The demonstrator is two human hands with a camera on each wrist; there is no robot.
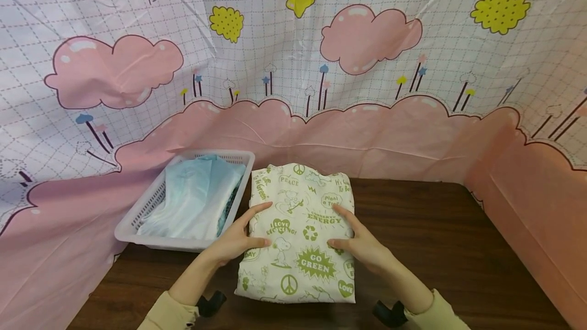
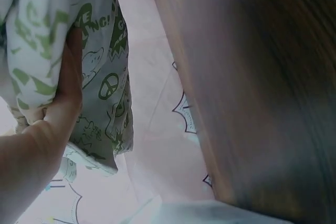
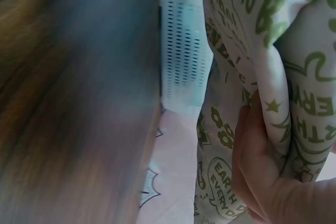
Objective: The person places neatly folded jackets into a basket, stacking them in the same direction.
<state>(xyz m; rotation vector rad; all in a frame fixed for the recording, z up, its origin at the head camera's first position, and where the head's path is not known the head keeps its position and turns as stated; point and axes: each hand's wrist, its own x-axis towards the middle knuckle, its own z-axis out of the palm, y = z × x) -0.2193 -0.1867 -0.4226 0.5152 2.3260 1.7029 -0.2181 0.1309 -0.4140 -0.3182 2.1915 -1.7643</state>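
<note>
A folded white cloth [image 1: 304, 228] with green print, including "GO GREEN" and recycling signs, is between my two hands in the head view. My left hand [image 1: 240, 233] grips its left side, thumb and a finger lying over the printed top. On the opposite side my right hand [image 1: 362, 241] holds it the same way. In the left wrist view the fingers [image 2: 68, 77] press into the cloth's folds. The right wrist view shows thick folded layers [image 3: 304, 87] around the right hand, whose fingertips are partly hidden by the fabric.
To the left stands a white plastic basket [image 1: 121, 230] with perforated sides, holding light blue and white folded fabric [image 1: 197, 197]. The dark wooden table [image 1: 426, 253] extends to the right. A printed pink and white curtain [image 1: 284, 136] hangs behind and along both sides.
</note>
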